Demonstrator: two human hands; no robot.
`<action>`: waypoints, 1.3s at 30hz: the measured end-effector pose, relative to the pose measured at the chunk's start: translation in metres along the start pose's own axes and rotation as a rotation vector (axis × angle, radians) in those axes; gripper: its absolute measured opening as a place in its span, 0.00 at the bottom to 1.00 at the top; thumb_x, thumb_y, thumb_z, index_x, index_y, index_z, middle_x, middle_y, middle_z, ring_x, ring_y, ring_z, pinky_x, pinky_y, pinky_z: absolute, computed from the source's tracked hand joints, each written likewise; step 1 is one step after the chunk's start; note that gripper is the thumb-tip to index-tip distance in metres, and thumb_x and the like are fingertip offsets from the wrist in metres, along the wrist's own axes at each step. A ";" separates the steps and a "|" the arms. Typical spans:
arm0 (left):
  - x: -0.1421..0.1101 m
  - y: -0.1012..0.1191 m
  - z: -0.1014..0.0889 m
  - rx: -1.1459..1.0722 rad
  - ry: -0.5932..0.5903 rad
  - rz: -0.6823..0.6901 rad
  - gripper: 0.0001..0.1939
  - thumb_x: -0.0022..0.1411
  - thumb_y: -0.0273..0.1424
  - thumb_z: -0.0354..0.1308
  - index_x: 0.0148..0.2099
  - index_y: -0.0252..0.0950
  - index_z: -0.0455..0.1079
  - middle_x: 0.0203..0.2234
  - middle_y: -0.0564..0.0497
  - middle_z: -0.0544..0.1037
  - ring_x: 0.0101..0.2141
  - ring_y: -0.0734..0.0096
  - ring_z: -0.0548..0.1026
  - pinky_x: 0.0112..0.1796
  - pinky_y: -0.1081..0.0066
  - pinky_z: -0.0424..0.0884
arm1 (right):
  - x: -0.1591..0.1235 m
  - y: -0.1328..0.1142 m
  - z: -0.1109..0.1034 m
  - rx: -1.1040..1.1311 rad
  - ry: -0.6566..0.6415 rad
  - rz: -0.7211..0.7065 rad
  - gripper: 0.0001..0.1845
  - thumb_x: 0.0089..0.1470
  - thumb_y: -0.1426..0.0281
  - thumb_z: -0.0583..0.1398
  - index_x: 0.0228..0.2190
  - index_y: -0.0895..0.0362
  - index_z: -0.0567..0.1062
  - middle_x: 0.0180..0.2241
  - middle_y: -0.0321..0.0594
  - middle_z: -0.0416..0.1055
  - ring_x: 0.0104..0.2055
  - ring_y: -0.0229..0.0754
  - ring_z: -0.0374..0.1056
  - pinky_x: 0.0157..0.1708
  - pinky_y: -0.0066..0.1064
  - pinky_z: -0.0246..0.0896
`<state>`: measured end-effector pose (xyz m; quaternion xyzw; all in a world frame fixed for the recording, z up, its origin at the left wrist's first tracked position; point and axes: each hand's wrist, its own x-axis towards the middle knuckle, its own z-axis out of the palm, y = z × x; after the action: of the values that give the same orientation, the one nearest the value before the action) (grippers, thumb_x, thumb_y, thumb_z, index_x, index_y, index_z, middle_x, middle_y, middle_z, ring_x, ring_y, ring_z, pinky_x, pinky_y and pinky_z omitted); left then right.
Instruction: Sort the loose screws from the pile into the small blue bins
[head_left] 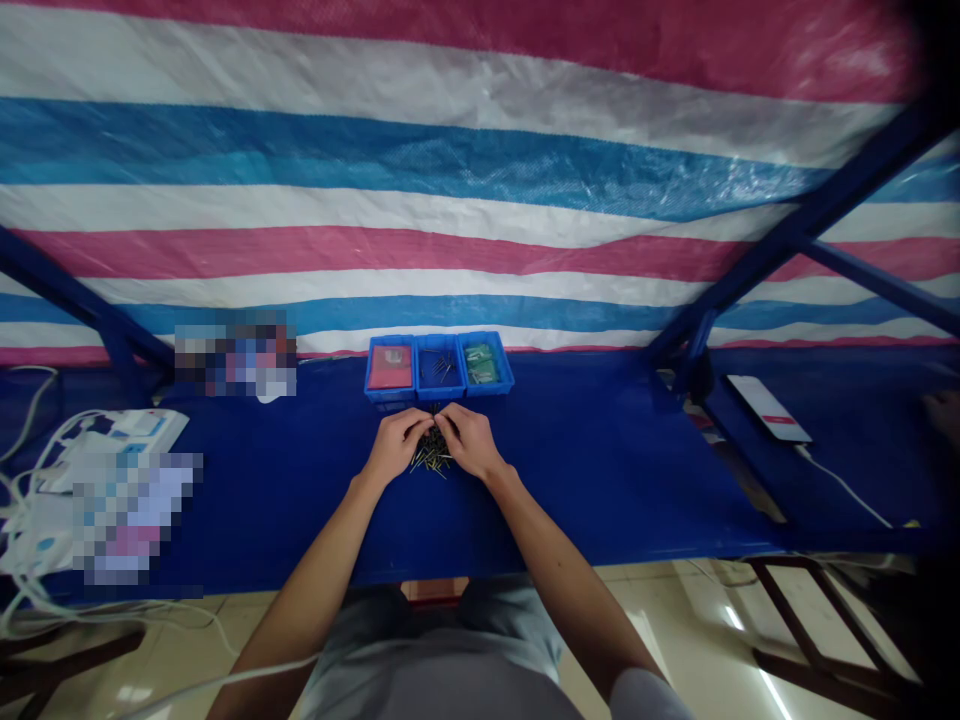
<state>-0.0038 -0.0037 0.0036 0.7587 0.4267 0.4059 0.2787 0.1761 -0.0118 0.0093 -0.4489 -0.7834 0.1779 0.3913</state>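
Note:
A small pile of thin dark and brass-coloured pieces that look like screws lies on the blue table between my hands. My left hand is at the pile's left edge, its thumb and fingers curled together. At the right side, my right hand also has its fingers pinched over the top of the pile. What the fingertips hold is too small to make out. Just beyond my hands stand three joined blue bins: the left bin holds something red, the middle bin several thin dark pieces, the right bin green-and-silver packets.
A power strip with tangled white cables takes up the table's left side. On the right, a phone lies plugged into a cable, near another person's hand. Blue metal struts and a striped sheet rise behind the table.

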 end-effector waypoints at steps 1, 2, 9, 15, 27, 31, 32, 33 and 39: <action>0.000 0.000 0.000 -0.001 0.001 0.002 0.15 0.70 0.37 0.51 0.36 0.36 0.74 0.26 0.50 0.76 0.29 0.70 0.74 0.36 0.72 0.67 | 0.000 0.000 0.001 -0.017 0.001 0.004 0.18 0.69 0.64 0.49 0.28 0.55 0.69 0.27 0.36 0.69 0.28 0.37 0.64 0.31 0.28 0.55; 0.000 0.000 0.000 -0.002 0.000 0.003 0.15 0.70 0.37 0.51 0.36 0.36 0.74 0.27 0.50 0.76 0.29 0.70 0.74 0.36 0.72 0.67 | 0.000 0.001 0.002 -0.033 0.004 0.010 0.20 0.69 0.63 0.49 0.27 0.55 0.68 0.25 0.36 0.68 0.27 0.37 0.63 0.30 0.28 0.53; 0.000 0.001 0.000 0.011 0.000 0.001 0.15 0.70 0.38 0.51 0.36 0.36 0.74 0.26 0.50 0.76 0.29 0.70 0.74 0.35 0.72 0.68 | -0.001 0.005 0.002 -0.025 0.025 0.040 0.22 0.69 0.61 0.50 0.25 0.55 0.70 0.24 0.35 0.69 0.25 0.36 0.63 0.30 0.28 0.55; 0.000 -0.001 0.000 -0.013 0.042 -0.063 0.15 0.69 0.38 0.52 0.34 0.35 0.73 0.25 0.52 0.76 0.27 0.72 0.73 0.35 0.74 0.68 | 0.000 0.005 0.000 0.127 0.051 0.007 0.10 0.65 0.64 0.56 0.42 0.52 0.77 0.37 0.39 0.75 0.35 0.39 0.71 0.38 0.29 0.64; 0.000 -0.001 0.000 -0.029 0.039 -0.059 0.14 0.69 0.37 0.53 0.34 0.35 0.73 0.25 0.53 0.76 0.28 0.72 0.74 0.35 0.74 0.67 | -0.001 0.006 0.001 0.072 0.043 0.017 0.13 0.67 0.64 0.53 0.36 0.54 0.76 0.34 0.40 0.73 0.34 0.39 0.69 0.37 0.29 0.61; 0.000 -0.002 0.000 -0.035 0.049 -0.050 0.14 0.69 0.37 0.53 0.35 0.35 0.73 0.25 0.53 0.76 0.28 0.72 0.73 0.35 0.74 0.67 | 0.000 0.003 -0.001 0.053 0.030 0.016 0.15 0.68 0.63 0.52 0.35 0.55 0.75 0.32 0.39 0.72 0.31 0.38 0.67 0.34 0.28 0.58; 0.000 -0.002 0.000 -0.035 0.051 -0.045 0.14 0.69 0.37 0.53 0.35 0.35 0.73 0.25 0.52 0.76 0.28 0.72 0.73 0.35 0.74 0.67 | 0.000 0.003 -0.001 0.051 0.026 0.019 0.16 0.68 0.63 0.51 0.34 0.55 0.74 0.31 0.39 0.71 0.31 0.37 0.66 0.34 0.28 0.57; 0.000 -0.002 0.000 -0.035 0.051 -0.039 0.14 0.69 0.37 0.53 0.35 0.35 0.73 0.25 0.52 0.76 0.28 0.72 0.73 0.35 0.74 0.67 | 0.000 0.002 -0.001 0.045 0.023 0.025 0.17 0.68 0.63 0.51 0.32 0.56 0.73 0.29 0.38 0.70 0.29 0.37 0.64 0.33 0.27 0.56; 0.000 0.000 0.000 -0.022 0.012 -0.015 0.13 0.69 0.35 0.53 0.36 0.35 0.74 0.26 0.52 0.76 0.28 0.72 0.74 0.35 0.74 0.67 | 0.001 0.008 0.004 -0.023 0.013 0.080 0.25 0.68 0.62 0.50 0.19 0.56 0.60 0.18 0.31 0.57 0.21 0.34 0.51 0.26 0.29 0.43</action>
<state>-0.0043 -0.0035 0.0034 0.7499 0.4295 0.4129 0.2875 0.1775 -0.0066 0.0022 -0.4857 -0.7643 0.1814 0.3836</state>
